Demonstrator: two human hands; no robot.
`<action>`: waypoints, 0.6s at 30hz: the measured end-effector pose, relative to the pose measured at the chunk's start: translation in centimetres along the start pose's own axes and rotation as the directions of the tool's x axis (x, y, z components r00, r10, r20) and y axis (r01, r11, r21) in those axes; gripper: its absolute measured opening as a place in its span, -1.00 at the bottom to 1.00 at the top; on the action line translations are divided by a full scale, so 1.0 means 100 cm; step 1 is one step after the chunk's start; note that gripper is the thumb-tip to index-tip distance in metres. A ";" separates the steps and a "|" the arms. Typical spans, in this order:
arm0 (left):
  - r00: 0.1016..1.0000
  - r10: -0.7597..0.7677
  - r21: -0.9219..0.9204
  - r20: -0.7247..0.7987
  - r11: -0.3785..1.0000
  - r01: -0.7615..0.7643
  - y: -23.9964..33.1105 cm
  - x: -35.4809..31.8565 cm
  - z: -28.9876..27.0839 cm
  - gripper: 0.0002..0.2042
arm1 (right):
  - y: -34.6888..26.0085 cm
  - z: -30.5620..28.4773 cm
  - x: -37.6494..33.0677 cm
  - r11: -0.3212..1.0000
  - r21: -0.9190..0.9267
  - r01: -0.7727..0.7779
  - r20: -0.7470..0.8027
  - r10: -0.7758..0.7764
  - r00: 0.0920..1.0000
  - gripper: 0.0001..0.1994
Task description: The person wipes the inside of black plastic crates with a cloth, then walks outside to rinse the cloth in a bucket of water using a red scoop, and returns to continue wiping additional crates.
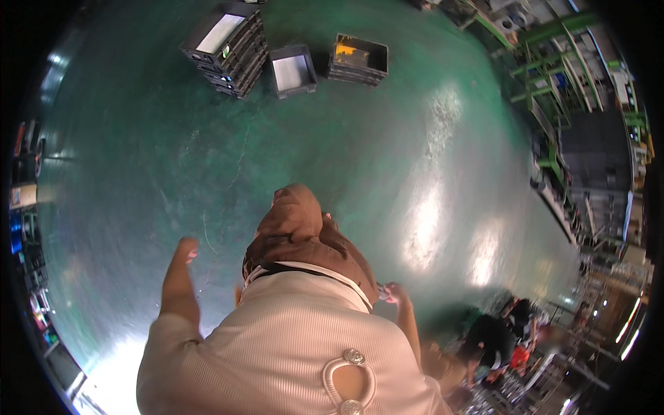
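My left hand (187,247) hangs out to the left of my body, above the green floor and apart from any object. Its fingers are mostly turned from view and small, so their pose is unclear. At my right hip, my right hand (395,293) is closed around a small greyish object (382,292), whose kind I cannot make out. Brown trousers (311,238) and a pale ribbed top (290,332) fill the lower middle.
Ahead on the green floor (332,138) stand a tall stack of black crates (232,59), a single crate (293,72) and a shorter crate stack (358,61). Green metal racks (553,69) line the right side. People (494,342) crouch among metal parts at lower right.
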State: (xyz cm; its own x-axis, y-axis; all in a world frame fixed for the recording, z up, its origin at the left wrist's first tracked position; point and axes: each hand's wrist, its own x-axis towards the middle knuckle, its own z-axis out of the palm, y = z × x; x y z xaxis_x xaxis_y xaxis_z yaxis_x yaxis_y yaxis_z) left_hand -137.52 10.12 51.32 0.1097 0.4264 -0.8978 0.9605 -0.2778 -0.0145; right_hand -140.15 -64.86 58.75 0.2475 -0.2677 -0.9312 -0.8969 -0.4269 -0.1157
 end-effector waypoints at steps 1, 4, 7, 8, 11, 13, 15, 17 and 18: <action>0.993 0.114 -0.260 -0.022 0.959 -0.116 -0.013 -0.028 -0.001 -0.64 | -0.034 -0.044 0.010 0.995 -0.098 0.035 -0.034 -0.039 0.999 -0.73; 0.956 -0.166 -0.528 -0.244 0.849 0.012 -0.081 -0.037 -0.041 -0.60 | -0.118 -0.153 0.094 0.369 -0.833 0.413 0.239 -0.434 0.869 -0.64; 0.905 -0.353 -0.843 -0.239 0.537 -0.013 -0.089 -0.023 -0.042 -0.60 | -0.250 -0.204 0.090 0.965 -0.226 0.129 -0.243 -0.185 0.952 -0.74; 0.916 -0.336 -0.871 -0.219 0.490 -0.028 -0.062 -0.012 -0.036 -0.60 | -0.283 -0.218 0.090 0.989 0.029 0.142 -0.228 -0.132 0.965 -0.75; 0.979 -0.134 -0.786 -0.154 0.617 -0.039 0.076 0.031 -0.029 -0.63 | -0.327 -0.282 0.193 0.807 -0.537 0.246 -0.298 -0.455 0.839 -0.65; 0.956 0.193 -0.371 -0.219 0.890 -0.265 0.244 -0.017 -0.045 -0.71 | -0.354 -0.317 0.221 0.418 -0.905 0.083 -0.216 -0.618 0.756 -0.59; 0.832 0.461 -0.115 -0.308 0.850 -0.514 0.360 -0.079 -0.073 -0.72 | -0.441 -0.330 0.220 0.141 -0.986 0.094 -0.018 -0.637 0.771 -0.57; 0.747 0.521 -0.319 -0.413 0.686 -0.654 0.433 -0.130 -0.099 -0.76 | -0.519 -0.329 0.208 0.434 -0.848 0.303 -0.152 -0.748 0.646 -0.67; 0.670 0.551 -0.240 -0.497 0.655 -0.716 0.464 -0.152 -0.117 -0.76 | -0.565 -0.323 0.183 0.501 -0.795 0.342 -0.188 -0.739 0.647 -0.67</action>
State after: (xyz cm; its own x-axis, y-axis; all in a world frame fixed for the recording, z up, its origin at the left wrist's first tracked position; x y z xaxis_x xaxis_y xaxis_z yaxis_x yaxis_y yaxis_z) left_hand -91.58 0.85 69.41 0.7300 0.5603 -0.3913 0.6120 -0.2811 0.7392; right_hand -73.06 -73.54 59.40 0.8920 -0.0200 -0.4516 -0.0735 -0.9921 -0.1013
